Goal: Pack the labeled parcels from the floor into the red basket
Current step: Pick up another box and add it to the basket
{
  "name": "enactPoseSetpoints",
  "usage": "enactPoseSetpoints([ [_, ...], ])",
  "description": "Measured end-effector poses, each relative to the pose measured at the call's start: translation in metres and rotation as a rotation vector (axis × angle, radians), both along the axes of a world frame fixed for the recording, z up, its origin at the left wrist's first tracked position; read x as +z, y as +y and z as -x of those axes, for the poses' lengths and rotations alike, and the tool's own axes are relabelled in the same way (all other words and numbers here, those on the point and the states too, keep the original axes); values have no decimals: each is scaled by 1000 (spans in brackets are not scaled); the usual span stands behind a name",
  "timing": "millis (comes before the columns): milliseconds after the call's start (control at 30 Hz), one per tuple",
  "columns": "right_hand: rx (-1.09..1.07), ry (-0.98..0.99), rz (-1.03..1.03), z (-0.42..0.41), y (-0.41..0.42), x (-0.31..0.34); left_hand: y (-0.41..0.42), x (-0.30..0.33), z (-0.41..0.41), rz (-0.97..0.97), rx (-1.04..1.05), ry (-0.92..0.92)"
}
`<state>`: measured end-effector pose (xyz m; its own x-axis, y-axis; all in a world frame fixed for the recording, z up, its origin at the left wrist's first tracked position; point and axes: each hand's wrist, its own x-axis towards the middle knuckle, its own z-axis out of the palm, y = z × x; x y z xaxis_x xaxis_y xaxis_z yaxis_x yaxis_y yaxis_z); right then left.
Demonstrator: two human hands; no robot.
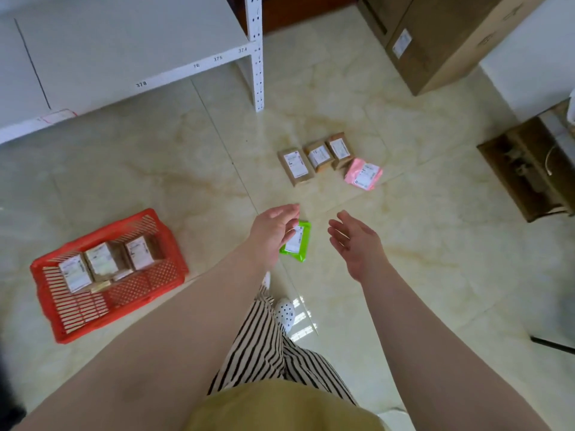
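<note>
While both arms reach out over the tiled floor point(404, 275), neither hand actually has anything in it. Left hand point(273, 231) is loosely spread, fingers a bit curled, hovering right over the green parcel point(298, 241), which lies flat on the floor with its white label up; can't tell if the fingers touch it. Right hand point(357, 241) is open too, palm turned inward, just beside the green one on the other side. Further out sit three brown boxes point(314, 157) in a tight row, labels up, and a pink parcel point(364, 174) right next to them. Off to the left, the red basket point(46, 275) is on the floor with several labeled brown boxes point(105, 262) packed side by side at its far end. White shelf point(124, 57) stands behind the basket.
</note>
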<state>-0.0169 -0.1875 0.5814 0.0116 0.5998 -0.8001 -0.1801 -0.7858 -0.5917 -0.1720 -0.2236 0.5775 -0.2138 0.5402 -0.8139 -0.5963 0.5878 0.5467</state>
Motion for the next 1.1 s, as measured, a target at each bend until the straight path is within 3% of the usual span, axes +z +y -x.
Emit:
enactPoseSetpoints([
  [500,-28,-27,22,-44,174,-20,184,-16,-22,62,-92,94],
  [900,345,-57,99,-120,365,-49,306,-67,-112,229,181,47],
  [1100,490,-96,71,-110,431,-62,344,-78,-128,261,308,4],
])
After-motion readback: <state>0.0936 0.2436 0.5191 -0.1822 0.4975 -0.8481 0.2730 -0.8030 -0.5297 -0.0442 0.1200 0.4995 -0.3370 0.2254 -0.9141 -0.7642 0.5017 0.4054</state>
